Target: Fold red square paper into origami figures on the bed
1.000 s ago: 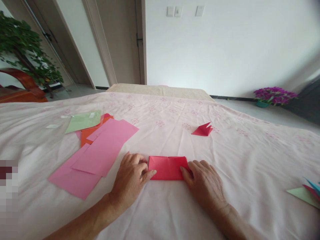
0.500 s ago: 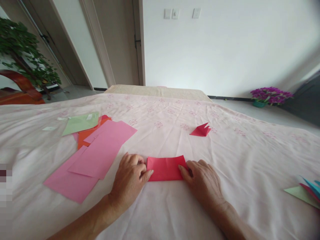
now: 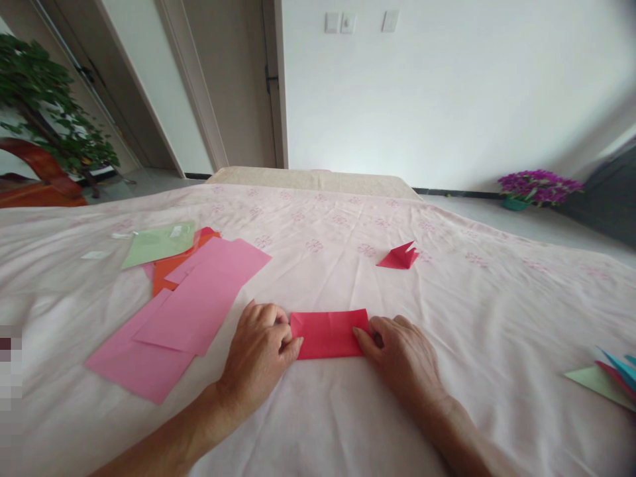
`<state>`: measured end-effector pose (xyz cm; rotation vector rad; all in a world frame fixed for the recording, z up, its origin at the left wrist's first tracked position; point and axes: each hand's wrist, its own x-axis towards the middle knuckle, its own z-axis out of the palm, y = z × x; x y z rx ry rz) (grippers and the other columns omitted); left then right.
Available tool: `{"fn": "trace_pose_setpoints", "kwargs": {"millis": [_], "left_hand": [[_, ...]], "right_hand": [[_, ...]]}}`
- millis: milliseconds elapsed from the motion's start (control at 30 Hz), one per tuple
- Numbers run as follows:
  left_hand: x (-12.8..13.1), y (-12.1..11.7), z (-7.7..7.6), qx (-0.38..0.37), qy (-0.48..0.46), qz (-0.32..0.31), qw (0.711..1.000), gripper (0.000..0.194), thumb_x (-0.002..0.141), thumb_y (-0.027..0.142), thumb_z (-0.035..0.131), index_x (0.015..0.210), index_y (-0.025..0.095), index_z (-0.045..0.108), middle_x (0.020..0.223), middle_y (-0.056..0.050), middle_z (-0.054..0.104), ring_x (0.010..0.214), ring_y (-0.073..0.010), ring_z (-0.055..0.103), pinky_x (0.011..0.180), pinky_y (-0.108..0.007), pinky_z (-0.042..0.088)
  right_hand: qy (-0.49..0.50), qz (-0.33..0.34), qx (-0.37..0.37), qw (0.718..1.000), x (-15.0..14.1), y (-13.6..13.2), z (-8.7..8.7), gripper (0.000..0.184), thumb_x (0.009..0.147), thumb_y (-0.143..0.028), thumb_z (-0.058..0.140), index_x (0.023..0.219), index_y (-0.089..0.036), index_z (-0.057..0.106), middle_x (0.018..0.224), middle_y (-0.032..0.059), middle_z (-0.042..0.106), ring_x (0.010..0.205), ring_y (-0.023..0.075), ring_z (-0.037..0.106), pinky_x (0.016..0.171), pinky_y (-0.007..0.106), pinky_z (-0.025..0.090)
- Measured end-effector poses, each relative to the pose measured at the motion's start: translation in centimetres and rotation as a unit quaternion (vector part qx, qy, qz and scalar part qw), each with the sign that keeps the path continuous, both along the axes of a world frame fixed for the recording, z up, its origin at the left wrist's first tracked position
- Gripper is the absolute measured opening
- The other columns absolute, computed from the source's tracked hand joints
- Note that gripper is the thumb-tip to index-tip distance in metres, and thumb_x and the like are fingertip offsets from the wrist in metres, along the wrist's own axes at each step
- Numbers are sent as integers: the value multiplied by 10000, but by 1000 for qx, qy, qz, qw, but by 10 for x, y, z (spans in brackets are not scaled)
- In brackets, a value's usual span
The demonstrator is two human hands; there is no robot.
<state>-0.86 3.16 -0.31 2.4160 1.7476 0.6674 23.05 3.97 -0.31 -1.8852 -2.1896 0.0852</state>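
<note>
A red sheet of paper (image 3: 328,335), folded into a wide rectangle, lies on the tablecloth in front of me. My left hand (image 3: 265,344) pinches its left end, the thumb on top and the other fingers curled at the edge. At the right end, my right hand (image 3: 395,348) grips the paper the same way, thumb over the surface. Faint creases run across the paper. Beyond my right hand stands a small folded red paper shape (image 3: 398,257) with pointed tips.
Pink paper sheets (image 3: 199,308) overlap orange paper (image 3: 163,273) on the left, near a light green packet (image 3: 158,245). Folded coloured papers (image 3: 609,381) lie at the right edge. The patterned tablecloth (image 3: 318,424) has wrinkles. Purple flowers (image 3: 539,187) stand on the floor.
The red paper's upper edge looks slightly flatter and straighter now. Both hands keep their hold at its ends and have hardly moved.
</note>
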Motion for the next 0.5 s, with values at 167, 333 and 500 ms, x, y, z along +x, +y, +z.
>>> {"fn": "trace_pose_setpoints", "kwargs": {"millis": [167, 333, 500], "left_hand": [[0, 0, -2, 9, 11, 2, 1000, 251, 789, 221, 657, 599, 190, 497, 812, -26, 551, 844, -212, 500, 856, -426, 406], [-2, -4, -4, 48, 27, 14, 998, 169, 766, 244, 696, 789, 183, 539, 883, -52, 565, 878, -243, 535, 887, -500, 437], [-1, -3, -5, 123, 76, -114, 983, 411, 862, 54, 527, 1250, 189, 517, 1390, -133, 456, 1346, -317, 348, 1107, -599, 250]], "right_hand": [[13, -8, -11, 1000, -1, 0, 1, 358, 871, -432, 536, 598, -215, 454, 592, -7, 568, 662, 182, 484, 554, 284, 217], [16, -12, -10, 1000, 0, 0, -1, 350, 871, -443, 537, 616, -219, 452, 625, -8, 569, 677, 185, 490, 551, 283, 234], [27, -39, 18, 999, 2, 0, -6, 267, 828, -446, 616, 748, -230, 480, 737, -8, 568, 710, 187, 511, 578, 287, 296]]}}
